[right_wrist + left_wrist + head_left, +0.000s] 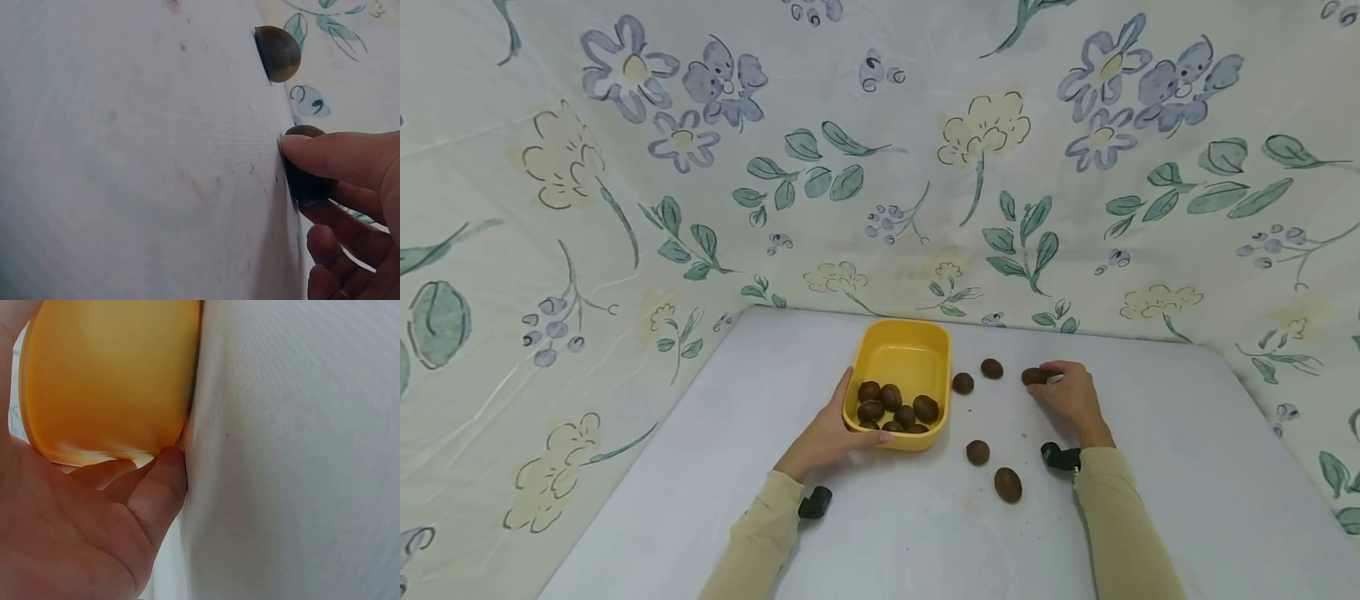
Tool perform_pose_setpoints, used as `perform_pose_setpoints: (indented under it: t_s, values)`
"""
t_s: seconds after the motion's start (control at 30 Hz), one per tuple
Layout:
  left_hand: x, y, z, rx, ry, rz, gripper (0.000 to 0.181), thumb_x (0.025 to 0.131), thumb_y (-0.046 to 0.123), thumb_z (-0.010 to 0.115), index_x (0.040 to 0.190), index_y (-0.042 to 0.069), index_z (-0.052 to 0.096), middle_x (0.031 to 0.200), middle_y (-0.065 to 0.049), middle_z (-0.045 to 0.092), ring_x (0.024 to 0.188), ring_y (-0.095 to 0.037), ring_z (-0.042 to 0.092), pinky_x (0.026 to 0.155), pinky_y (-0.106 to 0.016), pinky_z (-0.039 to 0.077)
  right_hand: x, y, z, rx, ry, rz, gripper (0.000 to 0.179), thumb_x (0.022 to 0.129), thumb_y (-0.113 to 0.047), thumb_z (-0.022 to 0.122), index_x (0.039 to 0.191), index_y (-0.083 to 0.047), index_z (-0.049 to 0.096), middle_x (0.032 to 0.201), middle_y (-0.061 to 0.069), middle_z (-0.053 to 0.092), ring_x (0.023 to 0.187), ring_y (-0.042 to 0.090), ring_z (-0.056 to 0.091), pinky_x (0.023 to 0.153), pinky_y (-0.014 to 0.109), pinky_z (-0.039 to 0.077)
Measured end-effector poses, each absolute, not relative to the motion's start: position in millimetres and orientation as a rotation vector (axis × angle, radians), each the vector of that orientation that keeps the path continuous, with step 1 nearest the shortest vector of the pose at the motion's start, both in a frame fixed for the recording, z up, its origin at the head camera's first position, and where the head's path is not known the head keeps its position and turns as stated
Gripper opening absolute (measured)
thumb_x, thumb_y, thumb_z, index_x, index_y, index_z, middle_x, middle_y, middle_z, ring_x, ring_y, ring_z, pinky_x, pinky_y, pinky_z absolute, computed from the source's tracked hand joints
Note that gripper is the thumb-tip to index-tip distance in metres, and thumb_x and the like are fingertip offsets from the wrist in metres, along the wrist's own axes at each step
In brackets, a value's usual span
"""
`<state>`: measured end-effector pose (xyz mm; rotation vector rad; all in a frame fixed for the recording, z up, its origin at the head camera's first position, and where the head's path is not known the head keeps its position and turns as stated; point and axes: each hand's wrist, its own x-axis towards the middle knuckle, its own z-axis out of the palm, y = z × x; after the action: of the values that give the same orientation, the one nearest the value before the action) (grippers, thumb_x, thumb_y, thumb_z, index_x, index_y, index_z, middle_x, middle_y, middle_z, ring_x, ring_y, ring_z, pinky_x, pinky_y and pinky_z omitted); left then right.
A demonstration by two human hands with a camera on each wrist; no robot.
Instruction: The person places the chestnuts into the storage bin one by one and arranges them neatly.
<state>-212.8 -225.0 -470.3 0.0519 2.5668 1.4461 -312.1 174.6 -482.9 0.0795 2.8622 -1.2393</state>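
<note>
A yellow plastic container (901,358) stands on the white table, with several round brown nut-like pieces (891,397) gathered at its near end. My left hand (829,437) holds its near left corner, thumb along the front and fingers at the left side; in the left wrist view the fingers (164,481) curl against the yellow wall. To the right, my right hand (1073,398) pinches a brown nut-like piece (1034,377) between thumb and fingers. The right wrist view shows that piece (306,178) touching the table, partly hidden by the thumb.
Loose brown pieces lie between container and right hand: two farther back (963,383), (992,368) and two nearer (977,452), (1008,485). A flower-patterned cloth (880,167) hangs behind the table (925,533) and at its sides. Each wrist wears a black camera.
</note>
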Motion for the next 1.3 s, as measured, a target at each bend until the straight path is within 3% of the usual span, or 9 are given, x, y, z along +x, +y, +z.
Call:
perform_pose_setpoints:
  t_s: [0.3,0.6,0.93,1.3]
  values:
    - [-214,-224,-469,0.048,2.574,1.435,0.136,0.072,0.056,0.089,0.168,0.025,-0.002,0.173,-0.013,0.022,0.158,-0.038,0.029,0.127,-0.062,0.026,-311,172,-477,0.098,2.839,-1.287,0.053,0.089,-0.025,0.079,0.130,0.005,0.066,0.131,0.028,0.067,0.119,0.040,0.061,0.100,0.052,0.051]
    - [-213,-225,-471,0.070,2.572,1.454,0.136,0.072,0.056,0.089,0.168,0.025,-0.002,0.173,-0.013,0.022,0.158,-0.037,0.029,0.127,-0.062,0.026,-303,163,-458,0.012,2.898,-1.429,0.049,0.090,-0.032,0.080,0.126,0.001,0.069,0.124,0.022,0.071,0.106,0.031,0.060,0.079,0.029,0.048]
    - [-213,-226,-472,0.069,2.572,1.450,0.137,0.072,0.055,0.090,0.168,0.024,-0.002,0.173,-0.015,0.023,0.157,-0.038,0.031,0.127,-0.062,0.027,-293,138,-437,-0.109,2.897,-1.556,0.048,0.090,-0.034,0.081,0.125,-0.003,0.073,0.121,0.018,0.074,0.091,0.021,0.054,0.069,0.024,0.047]
    - [-214,-226,-472,0.068,2.560,1.455,0.137,0.071,0.057,0.089,0.168,0.026,-0.002,0.173,-0.013,0.024,0.157,-0.037,0.031,0.126,-0.063,0.027,-287,109,-430,-0.249,2.824,-1.655,0.043,0.091,-0.031,0.080,0.125,-0.006,0.074,0.118,0.015,0.076,0.090,0.022,0.053,0.076,0.025,0.047]
